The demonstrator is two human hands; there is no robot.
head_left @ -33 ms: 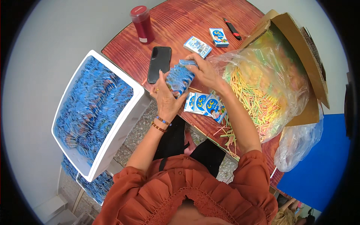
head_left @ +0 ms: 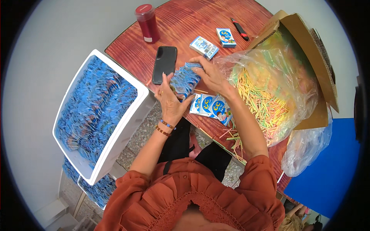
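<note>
A row of small blue-and-white packets (head_left: 184,80) is held between my two hands above the table's near edge. My left hand (head_left: 170,98) closes round its lower left end, thumb and fingers on opposite sides. At the upper right end, the fingers of my right hand (head_left: 209,74) curl over the packets. Several flat packets of blue and white (head_left: 210,107) lie overlapping on the table just below my right wrist. Beyond the hands sit two small printed boxes, one blue-and-white box (head_left: 204,47) on its side and another box (head_left: 226,37) farther right.
A white foam box (head_left: 143,101) full of blue packets stands at left. A black phone (head_left: 164,64), a red-lidded jar (head_left: 147,25) and a cutter knife (head_left: 239,29) rest on the wooden table (head_left: 192,19). At right, a cardboard box (head_left: 314,50) spills thin coloured sticks (head_left: 258,100) from a clear bag.
</note>
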